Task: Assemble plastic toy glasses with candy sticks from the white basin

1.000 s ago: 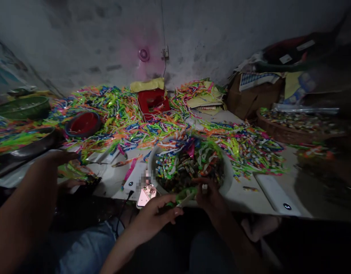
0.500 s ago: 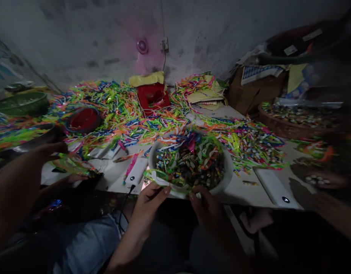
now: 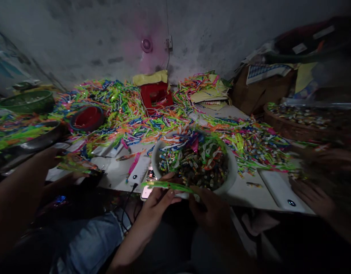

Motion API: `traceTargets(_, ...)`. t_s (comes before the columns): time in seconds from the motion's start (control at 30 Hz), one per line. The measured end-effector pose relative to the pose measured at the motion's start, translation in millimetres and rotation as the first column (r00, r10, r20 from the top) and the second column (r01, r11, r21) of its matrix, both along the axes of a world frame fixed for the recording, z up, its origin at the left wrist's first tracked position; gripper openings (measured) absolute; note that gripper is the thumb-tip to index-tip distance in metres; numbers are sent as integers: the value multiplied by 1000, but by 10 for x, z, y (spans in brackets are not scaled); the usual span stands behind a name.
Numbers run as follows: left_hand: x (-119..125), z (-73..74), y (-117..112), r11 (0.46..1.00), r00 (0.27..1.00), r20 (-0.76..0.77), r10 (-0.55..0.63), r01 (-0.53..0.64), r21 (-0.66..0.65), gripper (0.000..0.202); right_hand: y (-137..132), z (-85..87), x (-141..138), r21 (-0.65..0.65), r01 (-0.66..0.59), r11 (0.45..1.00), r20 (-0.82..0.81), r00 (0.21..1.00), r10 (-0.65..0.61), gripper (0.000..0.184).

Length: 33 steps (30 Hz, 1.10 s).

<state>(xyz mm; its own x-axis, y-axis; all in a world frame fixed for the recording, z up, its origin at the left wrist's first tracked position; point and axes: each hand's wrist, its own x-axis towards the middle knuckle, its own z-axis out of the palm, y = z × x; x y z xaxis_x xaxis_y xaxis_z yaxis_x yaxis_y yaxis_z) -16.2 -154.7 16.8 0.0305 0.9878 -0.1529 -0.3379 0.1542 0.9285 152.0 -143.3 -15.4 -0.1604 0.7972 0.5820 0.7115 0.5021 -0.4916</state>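
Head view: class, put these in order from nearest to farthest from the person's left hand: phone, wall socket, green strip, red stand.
1. Green strip: in the left hand.
2. Phone: just beyond the hand, to its left.
3. Red stand: well back, roughly straight ahead.
4. Wall socket: farthest back, higher than the red stand.

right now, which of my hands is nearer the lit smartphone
Left. The left hand is just beside the lit smartphone; the right hand is farther off, at the right end of the green strip.
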Motion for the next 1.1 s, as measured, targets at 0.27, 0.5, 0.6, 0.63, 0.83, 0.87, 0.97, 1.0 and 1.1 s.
traceTargets(0.27, 73, 37, -50, 989, 971, 234, 56, -21, -147, 36, 45, 45, 85, 102, -30, 994, 82, 996, 21, 25)
traceTargets(0.5, 68, 100, -65, 993, 990, 132, 39, -24, -114, 50, -28, 30, 55, 67, -63, 996, -85, 994, 69, 20)
traceTargets(0.6, 73, 104, -72, 995, 994, 95, 45, -36, -96, 46, -29, 28, 57, 37, -64, 997, -150, 986, 69, 20)
traceTargets(0.63, 75, 105, -74, 996, 995, 85, 43, -36, -86, 46, -30, 31, 58, 29, -62, 998, -167, 984, 66, 21)
traceTargets(0.83, 56, 51, -57, 997, 997, 25, 78, -78, -20, 40, -78, 105, 24, -177, -146, 973, -289, 953, 90, 23)
traceTargets(0.87, 48, 31, -50, 998, 997, 34, 70, -70, -6, 38, -94, 113, 4, -248, -173, 953, -326, 941, 86, 24)
traceTargets(0.97, 22, -26, -28, 999, 997, 71, 23, -25, 32, 34, -151, 81, -82, -460, -294, 838, -450, 890, 65, 34)
traceTargets(1.0, 16, -39, -22, 999, 997, 80, 17, -19, 35, 32, -171, 51, -116, -521, -342, 782, -489, 871, 55, 38)
traceTargets(1.1, 5, -52, -12, 1000, 995, 101, 10, -11, 7, 27, -215, -70, -210, -631, -455, 628, -585, 811, 0, 44)
